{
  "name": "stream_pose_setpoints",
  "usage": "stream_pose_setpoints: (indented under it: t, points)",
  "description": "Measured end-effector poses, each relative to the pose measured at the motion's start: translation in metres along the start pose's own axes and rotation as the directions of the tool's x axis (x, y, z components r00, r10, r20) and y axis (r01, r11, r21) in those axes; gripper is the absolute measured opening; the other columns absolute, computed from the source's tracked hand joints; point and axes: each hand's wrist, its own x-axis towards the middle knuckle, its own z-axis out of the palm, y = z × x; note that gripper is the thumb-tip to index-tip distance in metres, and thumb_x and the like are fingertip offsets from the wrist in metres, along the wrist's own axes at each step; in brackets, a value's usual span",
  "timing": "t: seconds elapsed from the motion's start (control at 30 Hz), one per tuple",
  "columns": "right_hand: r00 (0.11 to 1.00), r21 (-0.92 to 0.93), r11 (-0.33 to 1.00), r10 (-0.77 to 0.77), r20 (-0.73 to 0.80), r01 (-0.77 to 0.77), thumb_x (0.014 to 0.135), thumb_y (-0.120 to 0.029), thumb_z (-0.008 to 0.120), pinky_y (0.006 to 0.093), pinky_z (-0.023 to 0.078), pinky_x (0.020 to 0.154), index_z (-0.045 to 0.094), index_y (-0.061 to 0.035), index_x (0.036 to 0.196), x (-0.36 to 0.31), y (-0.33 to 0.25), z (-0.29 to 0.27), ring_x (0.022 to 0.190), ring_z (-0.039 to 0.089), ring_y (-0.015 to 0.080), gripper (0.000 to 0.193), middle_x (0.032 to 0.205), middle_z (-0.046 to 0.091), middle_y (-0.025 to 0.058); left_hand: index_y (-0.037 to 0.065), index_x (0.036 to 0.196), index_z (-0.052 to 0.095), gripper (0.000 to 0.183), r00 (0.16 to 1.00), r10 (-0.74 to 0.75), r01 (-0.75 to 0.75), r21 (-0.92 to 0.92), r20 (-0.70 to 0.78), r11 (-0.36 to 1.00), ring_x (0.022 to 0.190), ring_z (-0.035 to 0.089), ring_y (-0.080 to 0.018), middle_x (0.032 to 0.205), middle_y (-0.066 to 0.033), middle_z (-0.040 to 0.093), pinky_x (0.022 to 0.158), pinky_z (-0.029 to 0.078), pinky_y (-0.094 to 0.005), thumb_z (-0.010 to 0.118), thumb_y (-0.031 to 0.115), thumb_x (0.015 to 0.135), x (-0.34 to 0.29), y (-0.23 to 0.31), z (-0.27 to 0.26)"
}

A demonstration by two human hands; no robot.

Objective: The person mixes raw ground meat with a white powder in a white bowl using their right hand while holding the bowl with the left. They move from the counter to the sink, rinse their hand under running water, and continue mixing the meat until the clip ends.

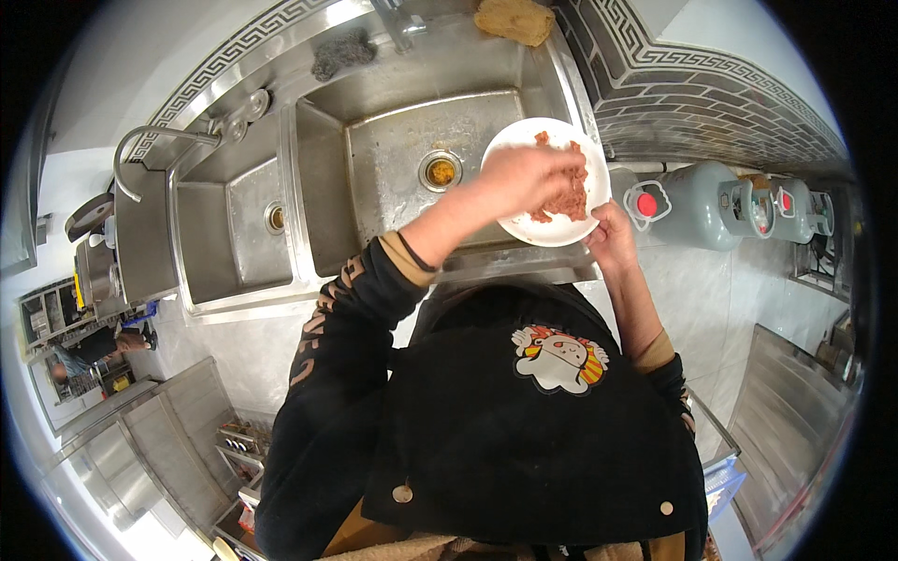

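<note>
A round white bowl (550, 234) is held over the right side of the large sink, tilted a little. Reddish-brown sliced meat, apparently raw (565, 203), lies in it, with small bits up its inner wall. My left hand (535, 178) reaches across into the bowl, its fingers curled down on the meat and slightly smeared by motion. At the bowl's lower right edge, my right hand (611, 234) grips the rim, with the thumb at the edge and the other fingers partly hidden beneath.
Below the bowl is the steel sink (388, 150), its drain (440, 171) holding yellowish scraps. A smaller basin (234, 224) with a curved faucet (154, 136) adjoins it. A dark scouring pad (343, 53) and tan sponge (514, 21) sit behind. Grey gas cylinders (697, 206) stand right.
</note>
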Motion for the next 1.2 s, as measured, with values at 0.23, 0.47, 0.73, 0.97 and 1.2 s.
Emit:
stream_pose_setpoints:
  t: [0.23,0.47,0.73,0.97,1.2]
  points:
    - [1.0,-0.009,1.0,-0.019,0.01,0.019,0.076,-0.007,0.051,0.0315,0.055,0.063,0.055,-0.0002,0.115,-0.005,-0.003,0.011,0.077,0.066,0.0182,0.04,0.097,0.065,0.009,0.013,0.112,0.065,0.036,0.962,-0.221,0.22,-0.023,-0.163,0.975,0.098,0.061,-0.0322,0.101,-0.0119,0.062,0.085,0.049,-0.0409,0.067,0.034,0.082,0.021,-0.007,0.025]
    - [0.997,0.011,0.999,0.032,-0.073,-0.032,0.075,-0.01,0.053,0.0347,0.057,0.069,0.055,-0.0022,0.115,0.004,-0.003,-0.009,0.083,0.066,0.019,0.04,0.1,0.065,0.0091,0.023,0.096,0.066,0.029,0.977,0.198,-0.207,0.137,0.075,0.969,0.095,0.059,-0.0263,0.1,-0.0036,0.058,0.08,0.047,-0.0407,0.072,0.027,0.068,0.006,0.008,0.032]
    - [0.997,-0.021,1.0,0.008,-0.076,-0.01,0.076,-0.011,0.053,0.0302,0.054,0.063,0.055,-0.0008,0.116,-0.002,-0.003,0.004,0.078,0.065,0.0172,0.042,0.101,0.066,0.0085,0.018,0.099,0.066,0.016,0.998,-0.033,0.04,0.152,-0.045,0.988,0.101,0.059,-0.0277,0.105,-0.0043,0.058,0.083,0.05,-0.0392,0.06,0.019,0.084,0.008,-0.007,0.032]
    - [1.0,-0.06,0.998,0.008,0.011,-0.008,0.075,-0.008,0.051,0.0319,0.056,0.067,0.056,0.0007,0.114,0.006,-0.013,0.002,0.076,0.066,0.0185,0.04,0.098,0.066,0.0098,0.013,0.095,0.067,0.016,0.986,0.16,-0.163,0.474,0.046,0.866,0.092,0.061,-0.0267,0.095,-0.008,0.06,0.077,0.052,-0.0392,0.059,0.021,0.084,0.019,0.012,0.023]
    - [0.998,-0.08,0.996,0.047,0.042,-0.043,0.076,-0.011,0.052,0.0352,0.057,0.072,0.057,0.0001,0.113,0.001,-0.007,0.001,0.083,0.068,0.0195,0.039,0.1,0.067,0.0106,0.013,0.104,0.063,0.027,0.986,-0.02,-0.044,0.375,0.163,0.926,0.079,0.068,-0.0303,0.092,-0.0121,0.069,0.07,0.054,-0.0437,0.049,0.033,0.091,0.04,-0.009,0.012]
